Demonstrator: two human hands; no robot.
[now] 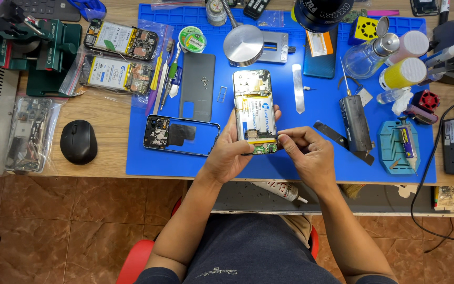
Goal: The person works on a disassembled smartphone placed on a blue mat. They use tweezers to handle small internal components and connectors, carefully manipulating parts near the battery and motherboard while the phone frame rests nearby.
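Observation:
An opened phone [254, 105] with its back off lies upright over the blue work mat [311, 158], showing a white battery and a green board at its lower end. My left hand [232, 152] grips the phone's lower left edge. My right hand [306, 150] pinches its fingertips at the phone's bottom right corner, by the green board; I cannot tell whether anything is held there. A grey back cover [197, 87] lies left of the phone, and a black phone frame [181, 135] lies below the cover.
Two more opened phones [116, 52] lie at the upper left beside green tools. A black mouse [78, 141] sits off the mat's left edge. Bottles [374, 52], a black spudger tool [356, 123] and a teal holder [398, 144] crowd the right. A glue tube [279, 190] rests on the lower shelf.

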